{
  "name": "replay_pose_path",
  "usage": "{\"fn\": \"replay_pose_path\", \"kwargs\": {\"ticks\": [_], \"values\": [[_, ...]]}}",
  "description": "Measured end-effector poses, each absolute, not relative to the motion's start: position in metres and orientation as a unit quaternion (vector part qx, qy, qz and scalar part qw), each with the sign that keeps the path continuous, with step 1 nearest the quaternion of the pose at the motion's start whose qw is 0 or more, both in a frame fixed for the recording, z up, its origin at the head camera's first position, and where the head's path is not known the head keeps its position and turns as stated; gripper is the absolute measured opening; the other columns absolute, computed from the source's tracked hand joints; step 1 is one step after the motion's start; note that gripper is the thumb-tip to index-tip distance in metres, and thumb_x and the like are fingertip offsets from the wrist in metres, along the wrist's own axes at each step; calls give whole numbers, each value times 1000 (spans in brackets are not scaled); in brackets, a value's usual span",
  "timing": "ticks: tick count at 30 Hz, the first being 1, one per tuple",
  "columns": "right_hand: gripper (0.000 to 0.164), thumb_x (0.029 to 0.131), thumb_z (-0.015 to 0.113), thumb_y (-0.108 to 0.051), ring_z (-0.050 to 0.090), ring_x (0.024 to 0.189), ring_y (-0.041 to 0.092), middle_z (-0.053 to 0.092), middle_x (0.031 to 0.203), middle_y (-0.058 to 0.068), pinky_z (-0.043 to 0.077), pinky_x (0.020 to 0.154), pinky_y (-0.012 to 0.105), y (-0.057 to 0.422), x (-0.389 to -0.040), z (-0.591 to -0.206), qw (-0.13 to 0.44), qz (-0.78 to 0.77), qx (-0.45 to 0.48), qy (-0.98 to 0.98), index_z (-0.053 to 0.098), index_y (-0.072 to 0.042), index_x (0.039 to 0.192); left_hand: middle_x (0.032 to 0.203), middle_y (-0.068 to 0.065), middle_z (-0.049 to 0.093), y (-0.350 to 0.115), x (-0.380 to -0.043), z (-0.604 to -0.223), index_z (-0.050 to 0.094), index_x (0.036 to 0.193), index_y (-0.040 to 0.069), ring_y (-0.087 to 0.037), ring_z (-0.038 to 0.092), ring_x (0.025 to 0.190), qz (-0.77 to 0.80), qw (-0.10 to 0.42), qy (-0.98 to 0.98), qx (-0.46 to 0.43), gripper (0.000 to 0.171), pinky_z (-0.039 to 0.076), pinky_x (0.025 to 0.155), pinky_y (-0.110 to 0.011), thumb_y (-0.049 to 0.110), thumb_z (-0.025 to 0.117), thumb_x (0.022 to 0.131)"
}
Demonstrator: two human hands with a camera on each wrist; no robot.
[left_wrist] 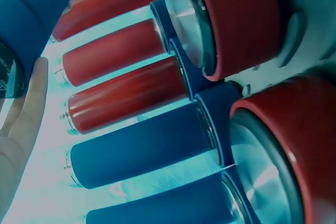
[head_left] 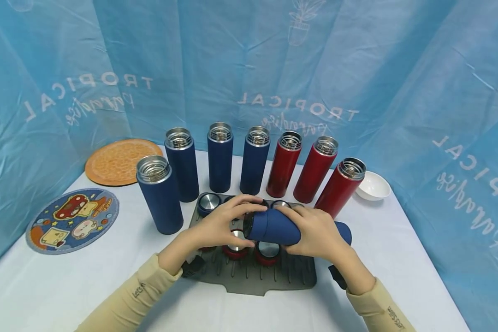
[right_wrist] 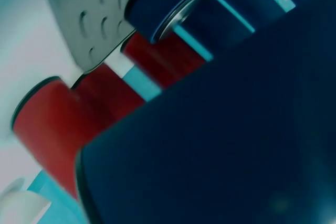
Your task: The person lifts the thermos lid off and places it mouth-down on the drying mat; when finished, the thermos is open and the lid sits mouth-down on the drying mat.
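Note:
A blue insulated bottle point(head_left: 282, 227) is held nearly level above the grey mat, its capped end to the left. My right hand point(head_left: 315, 230) grips its body from above; the base sticks out beyond that hand. At the other end, my left hand point(head_left: 220, 223) holds the blue lid point(head_left: 256, 226) between thumb and fingers. The left wrist view shows a fingertip against the lid's side. The right wrist view is mostly filled by the bottle point(right_wrist: 210, 145). Below, red lids point(head_left: 268, 253) and a blue lid point(head_left: 209, 203) sit on the ribbed mat point(head_left: 249, 279); some are partly hidden by my hands.
Several uncapped blue bottles point(head_left: 162, 198) stand behind and left of the mat. Three uncapped red bottles point(head_left: 315, 173) stand at back right, beside a white bowl point(head_left: 373, 186). Two round placemats, pizza-patterned point(head_left: 120, 161) and cartoon point(head_left: 72, 221), lie left. A blue curtain point(head_left: 216, 60) surrounds the table.

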State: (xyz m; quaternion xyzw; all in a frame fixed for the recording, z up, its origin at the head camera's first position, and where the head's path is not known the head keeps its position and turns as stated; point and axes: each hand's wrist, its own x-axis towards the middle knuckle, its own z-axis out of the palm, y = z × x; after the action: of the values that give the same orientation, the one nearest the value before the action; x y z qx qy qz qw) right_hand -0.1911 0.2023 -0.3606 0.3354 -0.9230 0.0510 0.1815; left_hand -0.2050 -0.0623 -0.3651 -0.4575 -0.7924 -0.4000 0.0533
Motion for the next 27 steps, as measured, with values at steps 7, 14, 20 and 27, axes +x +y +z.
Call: {"fn": "replay_pose_path", "kwargs": {"ticks": [7,14,20,27], "values": [[94,48,83,-48,62,90,24,63,104,6,52,76,42,191,-194,-360,196,26,342,-918,48,-27,132,123,-8,53,-69,-208,-371,62,117,12,-25,53,112,-422,99,-781,-450,60,51,84,-30,14,85,61],[93,48,84,-47,61,88,25,62,101,7,52,73,42,186,-194,-364,212,13,348,-913,49,-26,132,122,-11,52,-72,-209,-376,63,114,8,-30,55,108,-480,50,-767,-422,58,53,78,-30,7,85,61],[93,48,84,-47,61,90,28,62,102,9,52,75,44,184,-196,-367,218,7,346,-912,49,-26,132,119,-11,52,-71,-208,-379,64,113,8,-31,55,108,-513,27,-761,-395,57,53,77,-30,3,84,60],[94,49,84,-48,61,92,30,63,104,10,51,77,47,183,-197,-369,211,-1,340,-917,47,-26,133,119,-11,51,-70,-209,-383,64,113,8,-32,55,108,-557,-4,-749,-359,57,53,77,-30,2,84,60]]}}
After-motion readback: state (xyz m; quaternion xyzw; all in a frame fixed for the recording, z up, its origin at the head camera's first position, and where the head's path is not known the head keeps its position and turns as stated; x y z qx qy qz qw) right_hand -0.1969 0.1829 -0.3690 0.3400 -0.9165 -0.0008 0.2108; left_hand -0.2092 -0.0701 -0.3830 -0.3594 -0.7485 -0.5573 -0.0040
